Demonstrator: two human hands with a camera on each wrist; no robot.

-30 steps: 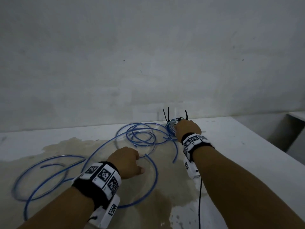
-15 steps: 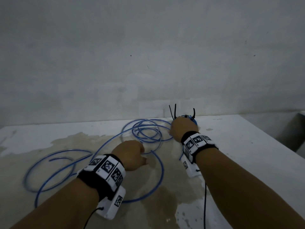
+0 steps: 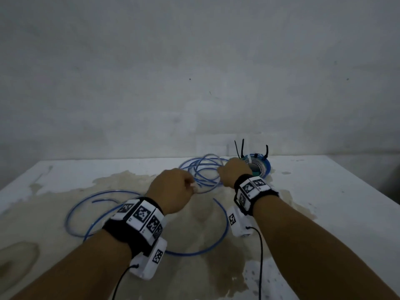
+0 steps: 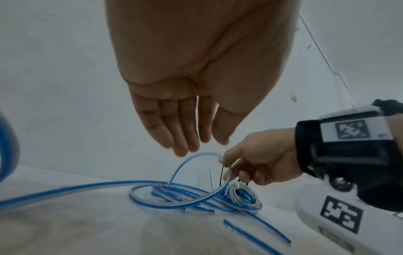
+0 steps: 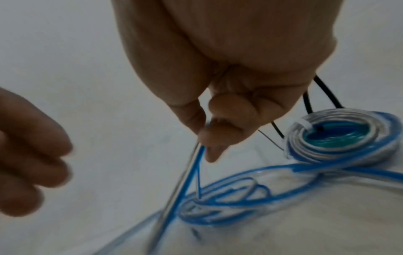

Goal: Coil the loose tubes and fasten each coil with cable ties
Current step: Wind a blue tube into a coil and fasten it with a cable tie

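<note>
The loose blue tube [image 3: 201,169] sprawls in loops across the stained surface [image 3: 324,191], one loop raised off it and pinched in the curled fingers [image 5: 205,136] of the right hand [image 3: 233,174]. Just right of that hand lies a tied coil [image 5: 340,136] with black cable ties [image 3: 240,148] sticking up. The left hand [image 4: 185,120] hovers near the raised loop, fingers straight, holding nothing

Dim, flat, bluish light with faint shadows; wide-angle bending at the edges, motion blur around the left hand [image 5: 28,146].
</note>
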